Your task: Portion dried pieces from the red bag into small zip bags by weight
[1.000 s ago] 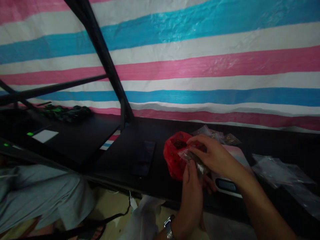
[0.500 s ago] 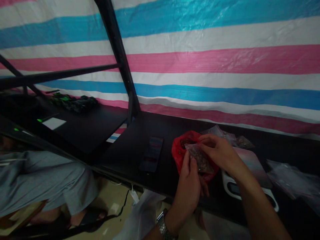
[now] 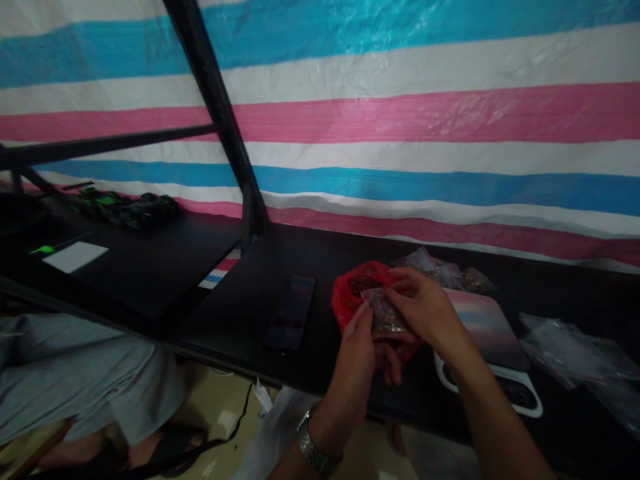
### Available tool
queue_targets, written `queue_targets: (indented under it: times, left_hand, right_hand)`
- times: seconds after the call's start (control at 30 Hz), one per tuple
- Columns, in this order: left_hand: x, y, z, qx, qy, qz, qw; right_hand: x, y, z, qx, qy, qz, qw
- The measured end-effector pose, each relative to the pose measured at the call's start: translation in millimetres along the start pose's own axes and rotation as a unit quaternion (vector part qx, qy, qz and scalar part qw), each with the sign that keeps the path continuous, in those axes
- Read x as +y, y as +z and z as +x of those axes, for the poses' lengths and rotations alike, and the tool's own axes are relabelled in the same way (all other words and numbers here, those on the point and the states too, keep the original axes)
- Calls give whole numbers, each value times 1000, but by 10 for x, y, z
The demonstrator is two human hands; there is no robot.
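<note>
My left hand point(image 3: 357, 357) and my right hand point(image 3: 425, 310) both pinch a small clear plastic bag point(image 3: 384, 313) holding dark bits, just above a black table point(image 3: 300, 253). The left fingers grip its lower left edge, the right fingers its upper right edge. Right behind the small bag sits an open red plastic bag point(image 3: 356, 288) with dark contents. A wristwatch point(image 3: 313, 450) is on my left wrist.
A dark phone point(image 3: 291, 312) lies flat left of the red bag. A white kitchen scale point(image 3: 495, 350) stands under my right forearm. Filled small bags point(image 3: 445, 272) lie behind, empty clear bags point(image 3: 575, 350) at right. A person in grey clothing point(image 3: 75, 380) sits at lower left. Black frame poles point(image 3: 220, 120) rise from the table.
The view has shifted slightly. Both hands keep holding the small clear bag and have lowered it a little in front of the red bag.
</note>
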State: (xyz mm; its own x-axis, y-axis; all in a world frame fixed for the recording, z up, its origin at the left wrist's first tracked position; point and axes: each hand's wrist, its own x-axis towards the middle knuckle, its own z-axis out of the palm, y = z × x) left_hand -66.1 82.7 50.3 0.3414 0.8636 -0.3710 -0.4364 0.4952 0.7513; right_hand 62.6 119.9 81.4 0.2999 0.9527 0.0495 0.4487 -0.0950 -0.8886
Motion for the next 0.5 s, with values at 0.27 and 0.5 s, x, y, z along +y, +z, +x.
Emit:
queue_targets:
  times: [0.27,0.5]
  left_hand:
    - [-6,-5,-88,43,60,177,981]
    - [213,-285,-214,238,342,440,795]
  right_hand:
    - [-5,-38,-37,-18,-15,93,995]
    - [36,-280,-63,-46,-66,214,974]
